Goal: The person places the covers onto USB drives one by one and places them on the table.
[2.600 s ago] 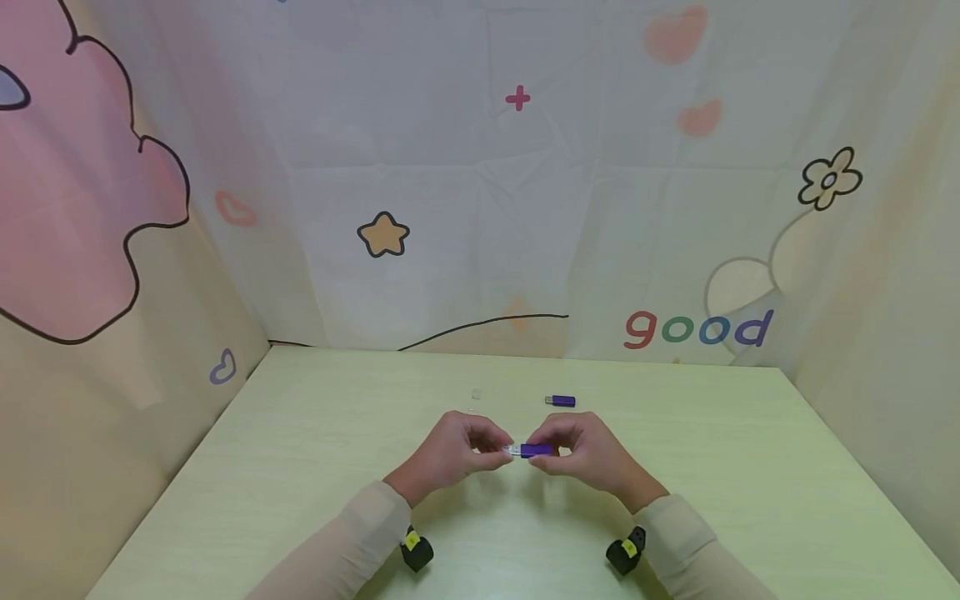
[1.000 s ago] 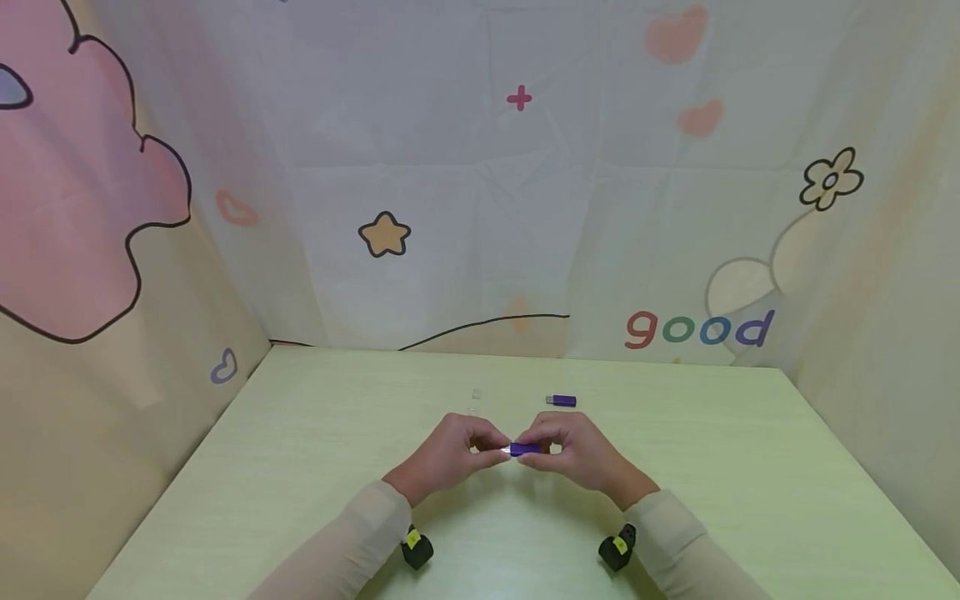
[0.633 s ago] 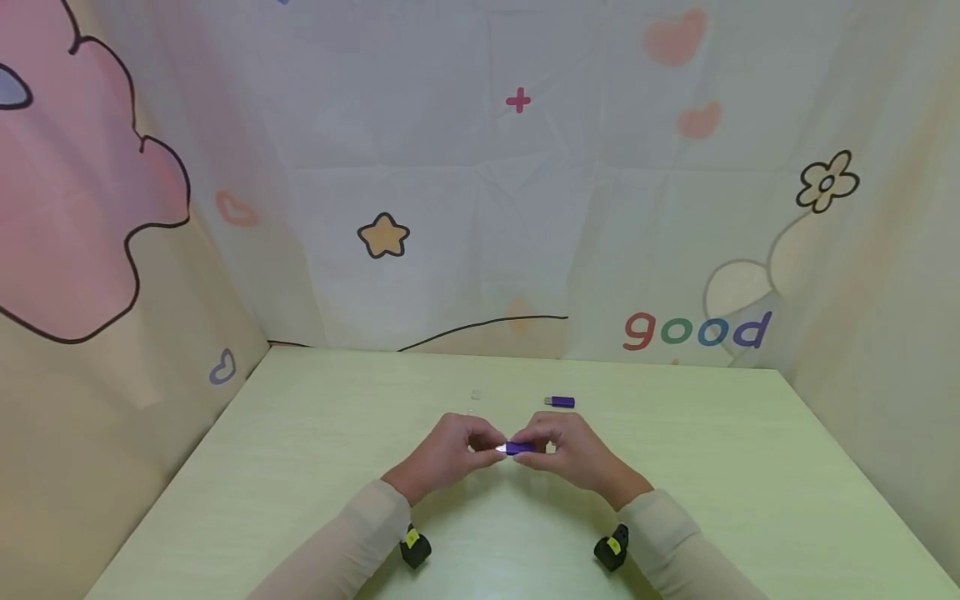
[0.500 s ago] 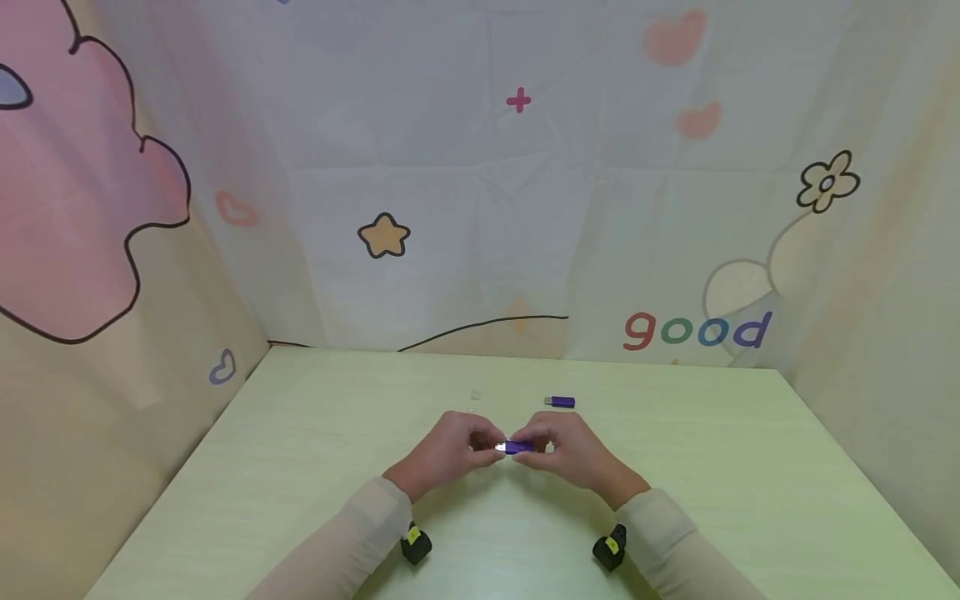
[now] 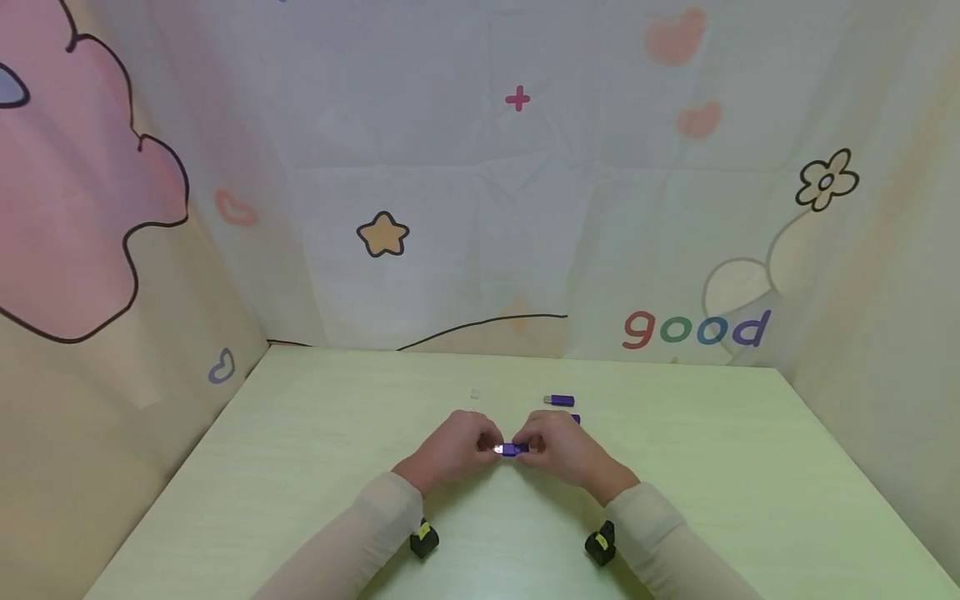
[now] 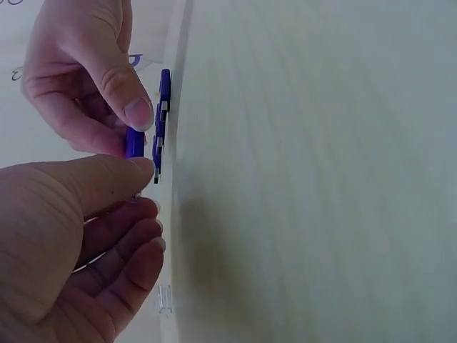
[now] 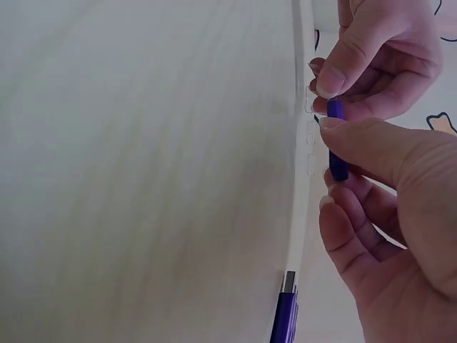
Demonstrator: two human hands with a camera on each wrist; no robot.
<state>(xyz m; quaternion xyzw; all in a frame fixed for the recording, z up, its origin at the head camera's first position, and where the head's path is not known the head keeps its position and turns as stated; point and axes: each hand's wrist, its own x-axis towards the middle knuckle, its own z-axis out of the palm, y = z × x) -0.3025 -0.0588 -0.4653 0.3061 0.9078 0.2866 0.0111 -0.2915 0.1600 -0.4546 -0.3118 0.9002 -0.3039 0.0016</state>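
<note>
A purple USB flash drive (image 5: 512,450) is held between the hands just above the table, lying roughly level. My left hand (image 5: 452,452) pinches its pale plug end, where a clear cap (image 6: 136,197) shows below the thumb in the left wrist view. The right hand (image 5: 562,451) grips the purple body between thumb and fingers. How far the cap covers the plug is hidden by the fingertips. Beyond the right hand lies another purple flash drive (image 5: 559,401), with part of a further flash drive (image 5: 576,419) behind the knuckles.
Small clear caps lie beyond the left hand, one clear cap (image 5: 475,394) plainest. Several flash drives line up in the left wrist view, including a far flash drive (image 6: 166,86). The pale table (image 5: 300,433) ends at a printed curtain (image 5: 450,167).
The right hand has shifted left toward the left hand with the flash drive, and less of its clear end shows. Part of another flash drive has come into view behind the right hand.
</note>
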